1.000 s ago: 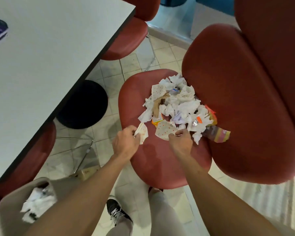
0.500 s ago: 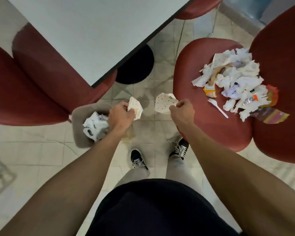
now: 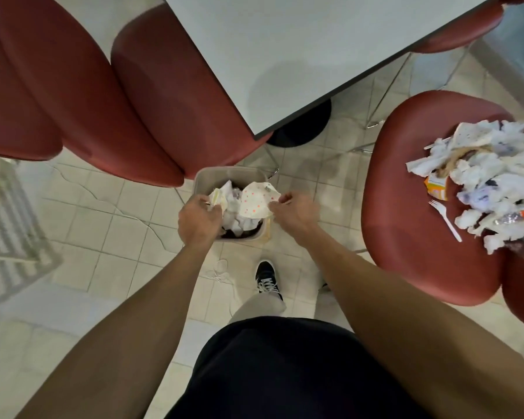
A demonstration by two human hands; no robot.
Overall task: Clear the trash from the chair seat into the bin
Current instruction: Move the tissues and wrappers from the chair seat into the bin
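A small beige bin (image 3: 201,180) stands on the tiled floor and holds crumpled white paper. My left hand (image 3: 198,219) is over the bin's left rim, closed on a folded piece of paper (image 3: 217,202). My right hand (image 3: 296,212) is at the right rim, and its fingertips pinch the edge of a white paper with orange dots (image 3: 256,201) that hangs over the bin's opening. At the right, the red chair seat (image 3: 406,213) carries a pile of crumpled paper trash (image 3: 493,173), an orange packet (image 3: 436,189) and a white plastic fork (image 3: 446,219).
A grey table (image 3: 285,55) on a black round base (image 3: 303,128) reaches over the floor just behind the bin. Red chairs (image 3: 103,101) stand to the left, close to the bin. My shoe (image 3: 266,276) is in front of the bin. A striped mat (image 3: 6,213) lies far left.
Both hands lifted a paper each off the chair seat and carried them left, and they are now over the bin. My view swung left, so the chair now sits at the right edge.
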